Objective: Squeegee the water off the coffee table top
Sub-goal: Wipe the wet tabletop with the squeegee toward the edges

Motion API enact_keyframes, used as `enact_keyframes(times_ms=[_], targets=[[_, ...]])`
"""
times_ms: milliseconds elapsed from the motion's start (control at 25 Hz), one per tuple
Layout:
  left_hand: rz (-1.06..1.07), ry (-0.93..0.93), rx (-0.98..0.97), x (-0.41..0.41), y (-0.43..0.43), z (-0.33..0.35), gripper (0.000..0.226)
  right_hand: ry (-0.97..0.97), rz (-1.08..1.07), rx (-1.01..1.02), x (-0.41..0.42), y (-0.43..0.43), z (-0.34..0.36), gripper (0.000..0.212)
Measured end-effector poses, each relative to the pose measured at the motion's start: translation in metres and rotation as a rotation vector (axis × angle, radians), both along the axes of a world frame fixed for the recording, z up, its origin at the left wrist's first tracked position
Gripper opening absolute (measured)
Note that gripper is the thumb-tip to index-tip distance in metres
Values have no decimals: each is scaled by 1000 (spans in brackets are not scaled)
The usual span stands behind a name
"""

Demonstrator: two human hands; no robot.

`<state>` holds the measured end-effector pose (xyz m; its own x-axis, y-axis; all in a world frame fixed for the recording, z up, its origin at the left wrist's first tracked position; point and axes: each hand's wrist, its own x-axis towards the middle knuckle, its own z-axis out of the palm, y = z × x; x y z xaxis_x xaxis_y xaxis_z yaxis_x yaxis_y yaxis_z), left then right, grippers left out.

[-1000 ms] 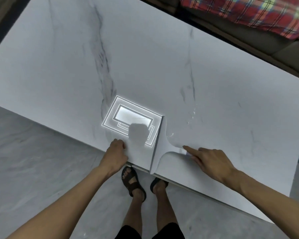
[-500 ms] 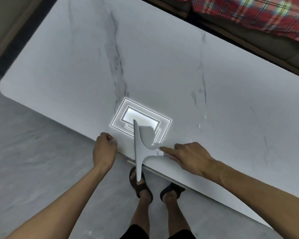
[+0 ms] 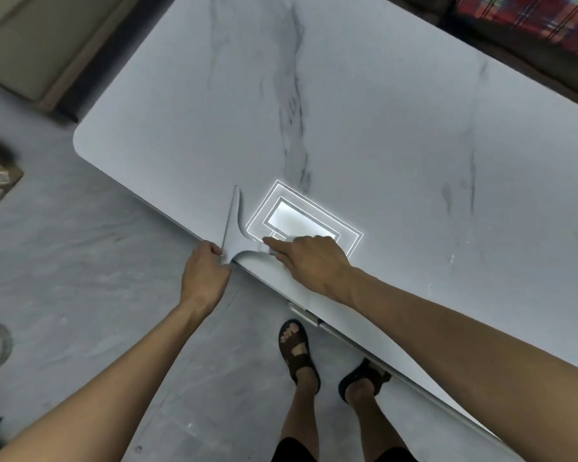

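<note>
Marble table top [image 3: 381, 111], squeegee [image 3: 237, 243] in grip of right hand [image 3: 311, 261], left hand [image 3: 206, 275] at blade [image 3: 230, 216], grip unclear.

Both arms are stretched forward, the hands held close together.
The right hand [image 3: 314, 261] is closed on the squeegee [image 3: 236, 233] handle (forefinger laid straight along it); the left hand [image 3: 206, 273] is curled against its blade's end.

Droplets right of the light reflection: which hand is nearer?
Right. The right hand, gripping the squeegee handle, lies left of the droplets; the left hand is farther left, at the table edge.
</note>
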<state>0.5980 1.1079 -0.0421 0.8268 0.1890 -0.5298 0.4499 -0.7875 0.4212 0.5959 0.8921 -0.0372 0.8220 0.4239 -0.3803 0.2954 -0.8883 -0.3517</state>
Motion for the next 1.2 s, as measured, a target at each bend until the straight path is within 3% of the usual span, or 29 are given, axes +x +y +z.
enact_keyframes(times_ms=[400, 600, 720, 880, 1000, 1200], targets=[[-469, 212, -196, -47, -110, -10, 25, 144, -261, -244, -183, -212, 53, 45], [-611, 284, -136, -68, -157, -15, 24, 177, -354, -369, -238, -278, 78, 47], [-558, 214, -71, -75, -163, -13, 24, 128, -310, -331, -232, -268, 80, 53], [-337, 91, -8, -78, -161, -6, 28, 110, -125, -149, -185, -207, 50, 44], [-232, 42, 15, -73, -156, -6, 12, 78, 4, -105, -138, -167, 23, 44], [-203, 46, 36, -70, -157, -11, 18, -35, -112, -84, -96, -178, 4, 39]])
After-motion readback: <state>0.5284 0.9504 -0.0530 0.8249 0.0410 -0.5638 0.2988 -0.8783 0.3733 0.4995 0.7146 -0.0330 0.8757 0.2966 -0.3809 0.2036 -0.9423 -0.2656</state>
